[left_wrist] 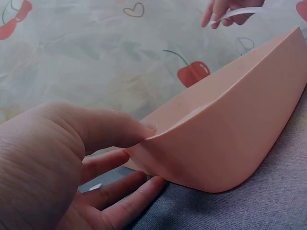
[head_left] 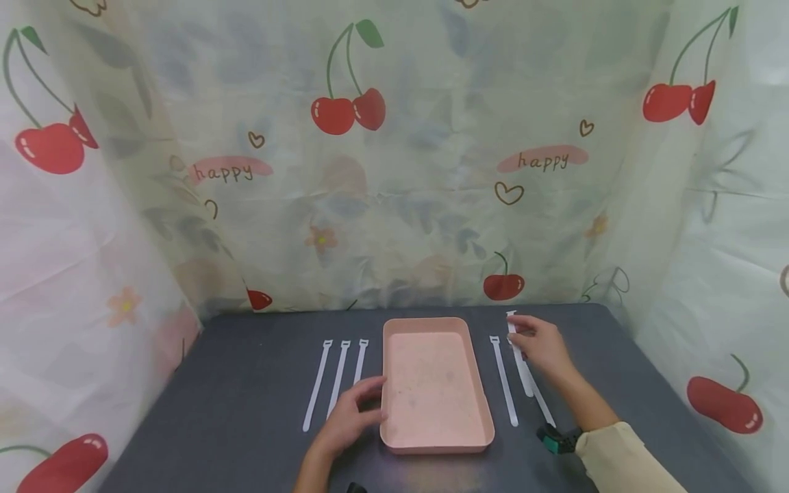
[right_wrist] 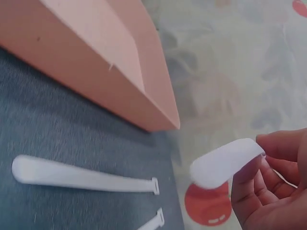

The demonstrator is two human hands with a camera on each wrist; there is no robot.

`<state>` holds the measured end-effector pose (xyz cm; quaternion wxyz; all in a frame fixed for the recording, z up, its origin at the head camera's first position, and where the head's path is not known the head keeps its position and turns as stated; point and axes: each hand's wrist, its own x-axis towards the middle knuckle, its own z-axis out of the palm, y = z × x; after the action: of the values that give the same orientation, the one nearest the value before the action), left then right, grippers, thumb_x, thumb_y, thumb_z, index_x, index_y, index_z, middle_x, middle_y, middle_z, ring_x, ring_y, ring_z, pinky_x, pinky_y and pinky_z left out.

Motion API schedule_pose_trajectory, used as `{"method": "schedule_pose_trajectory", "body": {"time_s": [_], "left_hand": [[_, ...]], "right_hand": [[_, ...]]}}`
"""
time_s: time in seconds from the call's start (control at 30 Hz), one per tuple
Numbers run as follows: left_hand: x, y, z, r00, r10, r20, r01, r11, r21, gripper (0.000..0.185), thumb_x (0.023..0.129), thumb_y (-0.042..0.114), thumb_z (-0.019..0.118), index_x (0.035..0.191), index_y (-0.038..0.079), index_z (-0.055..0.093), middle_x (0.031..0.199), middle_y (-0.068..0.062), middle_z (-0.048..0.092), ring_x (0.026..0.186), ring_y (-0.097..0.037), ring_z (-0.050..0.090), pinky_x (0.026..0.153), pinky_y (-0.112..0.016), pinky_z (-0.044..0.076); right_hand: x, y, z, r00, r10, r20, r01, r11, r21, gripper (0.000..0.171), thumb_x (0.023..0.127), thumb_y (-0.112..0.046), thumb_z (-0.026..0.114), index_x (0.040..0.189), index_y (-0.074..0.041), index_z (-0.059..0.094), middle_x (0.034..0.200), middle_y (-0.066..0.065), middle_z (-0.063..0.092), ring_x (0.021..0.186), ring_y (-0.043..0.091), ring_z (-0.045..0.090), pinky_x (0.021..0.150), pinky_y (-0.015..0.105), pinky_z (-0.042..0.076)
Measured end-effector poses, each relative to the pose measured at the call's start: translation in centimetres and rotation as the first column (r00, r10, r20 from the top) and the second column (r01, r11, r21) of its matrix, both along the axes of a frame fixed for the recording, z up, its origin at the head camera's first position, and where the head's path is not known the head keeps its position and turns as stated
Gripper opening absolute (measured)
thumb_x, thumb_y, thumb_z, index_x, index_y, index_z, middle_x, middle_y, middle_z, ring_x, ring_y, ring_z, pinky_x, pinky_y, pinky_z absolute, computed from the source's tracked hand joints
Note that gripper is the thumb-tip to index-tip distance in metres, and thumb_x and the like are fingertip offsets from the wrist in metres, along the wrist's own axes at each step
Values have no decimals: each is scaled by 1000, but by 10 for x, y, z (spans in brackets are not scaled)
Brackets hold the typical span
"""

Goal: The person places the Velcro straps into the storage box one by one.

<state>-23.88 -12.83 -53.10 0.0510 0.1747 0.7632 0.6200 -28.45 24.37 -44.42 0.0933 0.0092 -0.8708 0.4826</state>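
A shallow pink tray [head_left: 434,383] lies in the middle of the dark tabletop. My left hand [head_left: 351,418] touches its left side; in the left wrist view the thumb rests at the rim and fairly straight fingers lie against the outer wall. Right of the tray, my right hand [head_left: 542,346] pinches a white cable strap [right_wrist: 225,163] near its slotted head, between thumb and fingertips. The strap's free end hangs down, raised off the table. Two more white straps lie there, a near one [head_left: 504,383] and another [head_left: 541,404] partly hidden behind the held strap.
Three white straps [head_left: 317,387] lie side by side left of the tray, one partly covered by my left hand. A curtain [head_left: 419,205] printed with cherries encloses the table [head_left: 246,397] at the back and both sides. A dark band [head_left: 557,438] sits on my right wrist.
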Motion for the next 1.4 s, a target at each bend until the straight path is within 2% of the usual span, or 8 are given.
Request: {"method": "schedule_pose_trajectory", "body": {"time_s": [0.13, 0.33, 0.43, 0.63, 0.73, 0.97, 1.13, 1.4], "left_hand": [[2, 0, 4, 1000, 9, 12, -8, 1000, -16, 60, 80, -1, 71, 136, -5, 51, 136, -23, 51, 119, -36, 54, 102, -56, 35], [13, 3, 27, 1000, 8, 30, -8, 1000, -5, 59, 80, -3, 69, 136, -8, 50, 135, -27, 49, 119, -40, 53, 102, -58, 34], [15, 5, 31, 1000, -11, 6, 11, 1000, -1, 58, 80, -4, 69, 134, -10, 50, 135, -29, 49, 118, -43, 53, 100, -59, 36], [14, 5, 30, 1000, -21, 16, 21, 1000, 0, 58, 80, -4, 69, 134, -10, 50, 135, -29, 48, 118, -44, 52, 101, -60, 34], [10, 4, 23, 999, -2, 36, 3, 1000, -10, 59, 80, -3, 69, 136, -8, 50, 136, -27, 48, 119, -42, 52, 102, -59, 33], [-2, 0, 3, 999, 6, 31, -5, 1000, -11, 60, 81, 2, 71, 138, -1, 51, 139, -21, 48, 120, -36, 54, 102, -56, 36], [-1, -1, 2, 1000, 1, 19, -1, 1000, -11, 60, 81, 2, 71, 138, -1, 51, 139, -20, 49, 119, -35, 55, 100, -54, 38], [-2, -1, 0, 1000, 6, 25, -6, 1000, -16, 60, 81, 3, 71, 138, 0, 52, 139, -19, 50, 118, -35, 55, 100, -54, 38]], "right_hand": [[-1, -13, 4, 999, 18, 34, -16, 998, -56, 39, 94, -5, 59, 132, 1, 57, 113, 20, 59, 86, 26, 63, 64, 36, 52], [-7, -28, -1, 995, 35, 97, -17, 983, -185, 38, 94, -6, 58, 132, -2, 58, 110, 17, 59, 85, 24, 65, 67, 38, 51], [-8, -36, -6, 992, 23, 127, 3, 980, -200, 36, 93, -6, 60, 129, -3, 60, 106, 14, 60, 82, 22, 66, 66, 37, 51], [-7, -53, -16, 991, 27, 130, -3, 983, -182, 35, 93, -7, 60, 128, -4, 62, 108, 14, 59, 91, 25, 61, 70, 40, 52], [-8, -63, -20, 991, 52, 122, -28, 981, -190, 35, 93, -7, 60, 128, -4, 62, 108, 13, 59, 92, 25, 61, 74, 44, 53], [-13, -87, -27, 989, 82, 121, -50, 967, -250, 31, 89, -1, 63, 120, -1, 65, 97, 13, 60, 72, 23, 64, 58, 37, 53], [-13, -103, -31, 986, 113, 120, -81, 967, -243, 29, 88, 1, 64, 117, 1, 66, 97, 12, 60, 70, 19, 59, 58, 36, 53], [-17, -120, -35, 977, 163, 139, -122, 956, -267, 29, 89, 1, 63, 118, 3, 66, 95, 13, 63, 72, 21, 64, 60, 37, 56]]}}
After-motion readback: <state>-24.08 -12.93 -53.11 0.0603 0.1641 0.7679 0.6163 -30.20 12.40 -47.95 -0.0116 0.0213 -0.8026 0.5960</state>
